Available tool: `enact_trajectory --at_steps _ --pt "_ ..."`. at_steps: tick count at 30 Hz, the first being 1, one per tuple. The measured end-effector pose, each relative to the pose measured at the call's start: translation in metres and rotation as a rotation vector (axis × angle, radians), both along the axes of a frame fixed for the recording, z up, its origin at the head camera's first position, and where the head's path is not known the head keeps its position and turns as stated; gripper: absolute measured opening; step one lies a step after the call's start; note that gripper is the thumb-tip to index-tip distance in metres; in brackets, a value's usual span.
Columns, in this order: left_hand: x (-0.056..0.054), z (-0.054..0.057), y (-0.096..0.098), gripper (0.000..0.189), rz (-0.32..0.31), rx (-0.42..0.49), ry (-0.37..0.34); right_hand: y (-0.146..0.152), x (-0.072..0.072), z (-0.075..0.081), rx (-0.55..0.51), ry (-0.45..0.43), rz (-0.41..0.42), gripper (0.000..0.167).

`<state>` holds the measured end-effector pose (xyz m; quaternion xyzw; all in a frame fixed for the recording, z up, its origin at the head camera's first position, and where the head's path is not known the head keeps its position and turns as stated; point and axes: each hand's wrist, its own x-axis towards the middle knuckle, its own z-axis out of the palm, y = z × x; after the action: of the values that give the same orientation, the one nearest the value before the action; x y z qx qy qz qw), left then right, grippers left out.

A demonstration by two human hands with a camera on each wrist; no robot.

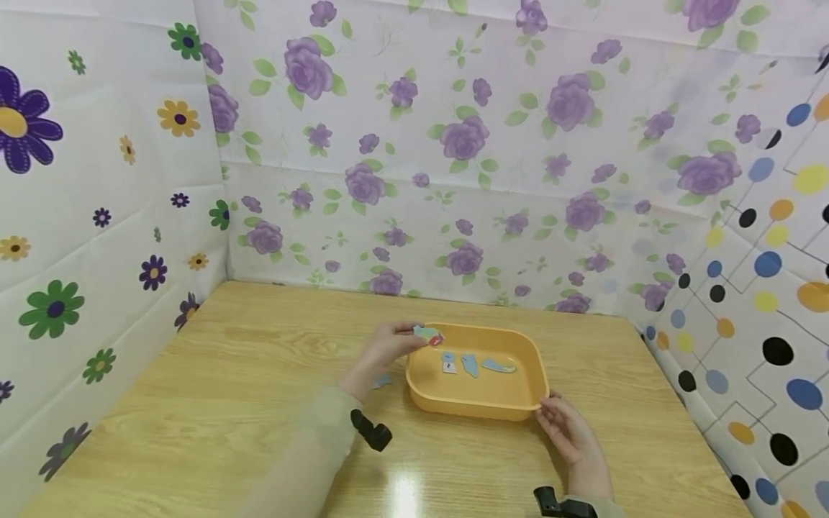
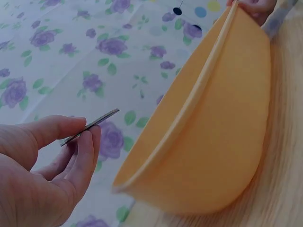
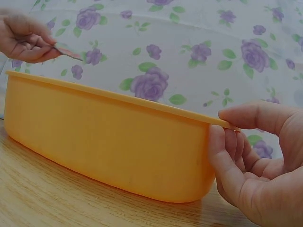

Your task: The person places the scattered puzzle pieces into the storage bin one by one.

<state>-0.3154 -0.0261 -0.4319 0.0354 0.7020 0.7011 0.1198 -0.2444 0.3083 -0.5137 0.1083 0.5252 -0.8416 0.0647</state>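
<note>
Between thumb and fingers, my left hand (image 1: 387, 347) pinches a thin, flat puzzle piece (image 1: 429, 335) coloured blue, yellow and red. In the left wrist view the puzzle piece (image 2: 90, 126) shows edge-on, raised beside the tray's rim. My right hand (image 1: 570, 430) grips the near right corner of the orange plastic tray (image 1: 476, 411), thumb over the rim and fingers curled beneath it. Inside lie a piece with a white patch (image 1: 449, 363), a jagged blue piece (image 1: 469, 365) and a long blue piece (image 1: 499, 366).
Another blue piece (image 1: 383, 380) lies on the wooden table (image 1: 272, 345) left of the tray, partly behind the left forearm. Flowered cloth (image 1: 401, 144) hangs behind the table, with patterned cloths at both sides. Each wrist wears a black camera mount (image 1: 371, 430).
</note>
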Motion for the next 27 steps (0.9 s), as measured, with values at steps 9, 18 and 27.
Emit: enact_trajectory --at_steps 9,18,27 --pt "0.009 -0.012 0.055 0.051 -0.1 0.053 -0.041 0.003 0.0 -0.002 -0.015 -0.017 0.005 0.018" --pt "0.018 -0.023 0.099 0.04 -0.152 0.12 -0.121 0.0 0.002 0.001 -0.023 0.007 0.013 0.018" --pt "0.013 -0.032 0.126 0.03 -0.18 -0.003 -0.139 0.001 -0.001 -0.002 0.016 -0.017 0.0 0.018"
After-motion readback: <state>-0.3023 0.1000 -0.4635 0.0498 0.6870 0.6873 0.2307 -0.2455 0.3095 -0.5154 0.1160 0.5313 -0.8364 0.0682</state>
